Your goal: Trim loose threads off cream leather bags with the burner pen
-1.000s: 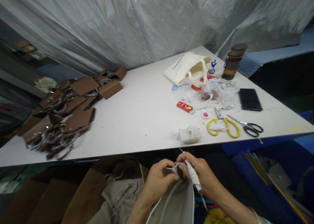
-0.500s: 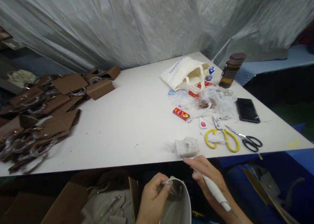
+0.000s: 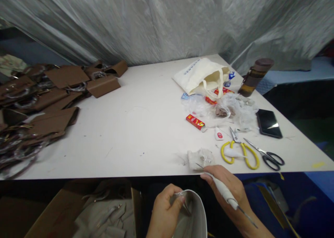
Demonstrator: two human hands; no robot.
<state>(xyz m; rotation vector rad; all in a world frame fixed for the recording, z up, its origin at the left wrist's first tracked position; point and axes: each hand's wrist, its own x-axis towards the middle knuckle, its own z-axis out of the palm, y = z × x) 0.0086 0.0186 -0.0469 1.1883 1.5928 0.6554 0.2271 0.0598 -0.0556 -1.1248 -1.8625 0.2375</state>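
Observation:
My left hand [image 3: 167, 207] is closed, thumb and fingers pinching the rim of a pale grey bag [image 3: 200, 213]. The bag gapes toward me below the table's front edge. To its right, my right hand [image 3: 229, 189] is wrapped round a white-handled awl [image 3: 224, 191]. The awl's thin dark point reaches up and left, over the table's edge. A metal rod sticks out of the handle's other end. Just beyond the point, a whitish block wrapped in plastic [image 3: 199, 158] lies on the table. The awl and the bag are apart.
Yellow-handled scissors [image 3: 253, 160], black-handled scissors [image 3: 271, 159] and a phone [image 3: 270, 123] lie at right, near a bottle [image 3: 255, 78]. Behind are a red box [image 3: 195, 122] and a cream tote bag [image 3: 193, 76]. Brown bags [image 3: 65, 76] pile up left; a carton [image 3: 49, 210] stands below.
The view has shifted slightly, so the table's things sit a little differently. My right hand has turned the awl, and its point now shows by the wrapped block. My left hand keeps its pinch.

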